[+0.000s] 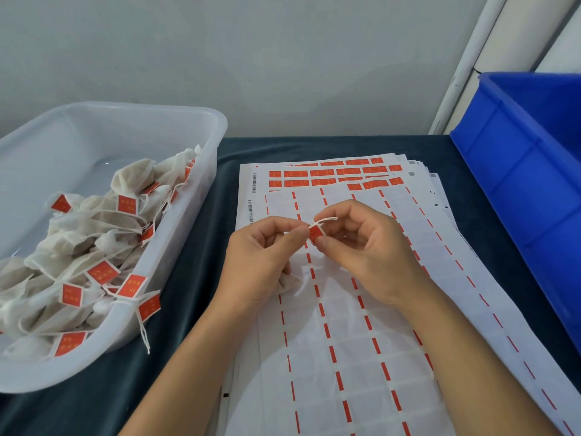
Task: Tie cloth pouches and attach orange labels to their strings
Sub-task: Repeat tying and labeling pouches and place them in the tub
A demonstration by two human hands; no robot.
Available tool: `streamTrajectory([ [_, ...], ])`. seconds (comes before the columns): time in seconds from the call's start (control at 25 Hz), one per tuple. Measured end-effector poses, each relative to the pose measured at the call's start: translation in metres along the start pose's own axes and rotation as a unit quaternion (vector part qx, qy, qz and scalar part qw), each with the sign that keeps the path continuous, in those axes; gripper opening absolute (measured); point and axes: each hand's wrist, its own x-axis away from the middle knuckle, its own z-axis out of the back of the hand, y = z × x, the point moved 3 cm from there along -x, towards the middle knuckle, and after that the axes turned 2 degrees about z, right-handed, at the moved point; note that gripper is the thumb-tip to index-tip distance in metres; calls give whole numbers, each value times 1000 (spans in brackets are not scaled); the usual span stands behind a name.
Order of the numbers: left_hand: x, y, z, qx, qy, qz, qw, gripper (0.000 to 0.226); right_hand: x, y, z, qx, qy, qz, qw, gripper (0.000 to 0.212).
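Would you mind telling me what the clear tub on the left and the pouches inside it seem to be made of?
The clear tub looks like translucent, glossy plastic: its contents show faintly through the wall and the rim catches light. The pouches look like thin, off-white, matte non-woven or gauze-like cloth, judging by soft creases and dark filling showing through; the exact fabric is unclear.
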Motion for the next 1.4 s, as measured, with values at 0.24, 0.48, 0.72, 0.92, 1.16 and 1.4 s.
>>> streamTrajectory([
  [0.24,1,1,-1,-17,-4,12,1000,15,0,1,-1,-5,-18,-4,1000,21],
  [0.48,3,2,-3,-59,-2,-5,998,17,0,0,-1,10,-1,-7,1000,8],
  [0.72,4,3,-4,-63,-1,-9,998,16,0,0,-1,30,13,-6,999,6],
  [0.92,4,3,-5,-73,-2,-15,997,14,1,-2,1,29,17,-2,999,8],
  [1.16,4,2,-4,-59,4,-7,998,17,0,0,-1,-20,11,-32,999,10],
  [1.4,3,2,-6,-92,-1,-34,995,14,0,-1,0,31,8,-15,999,11],
])
